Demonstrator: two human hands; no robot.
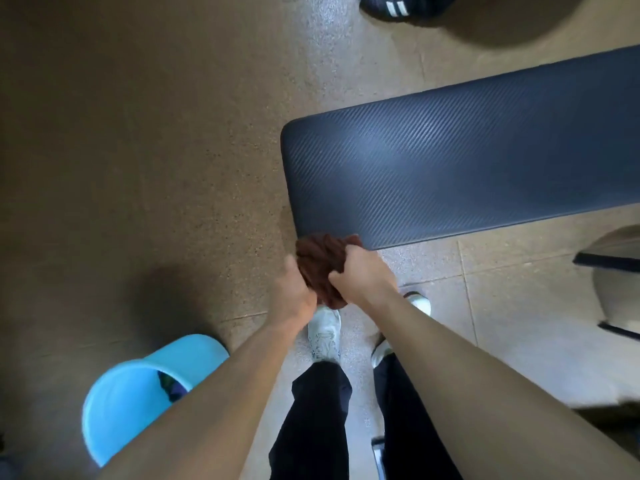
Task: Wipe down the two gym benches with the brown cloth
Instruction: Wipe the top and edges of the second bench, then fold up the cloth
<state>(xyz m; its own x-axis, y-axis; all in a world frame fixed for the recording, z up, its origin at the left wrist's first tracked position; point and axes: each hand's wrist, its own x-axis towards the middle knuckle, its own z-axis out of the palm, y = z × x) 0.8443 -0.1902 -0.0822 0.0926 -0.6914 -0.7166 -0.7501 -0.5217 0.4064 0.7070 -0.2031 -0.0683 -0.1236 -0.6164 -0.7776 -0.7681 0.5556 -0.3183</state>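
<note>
A dark padded gym bench (450,161) with a ribbed surface runs from the centre to the right edge. The brown cloth (320,263) is bunched up just in front of the bench's near left corner, overlapping its edge. My left hand (292,292) grips the cloth from the left and my right hand (363,273) grips it from the right. Both hands are closed on it, held above the floor. Only one bench pad is clearly seen.
A light blue bucket (138,389) stands on the floor at lower left, under my left forearm. My feet in white shoes (323,336) stand below the hands. Another person's dark shoe (405,6) is at the top. Part of some equipment (613,289) sits at the right edge.
</note>
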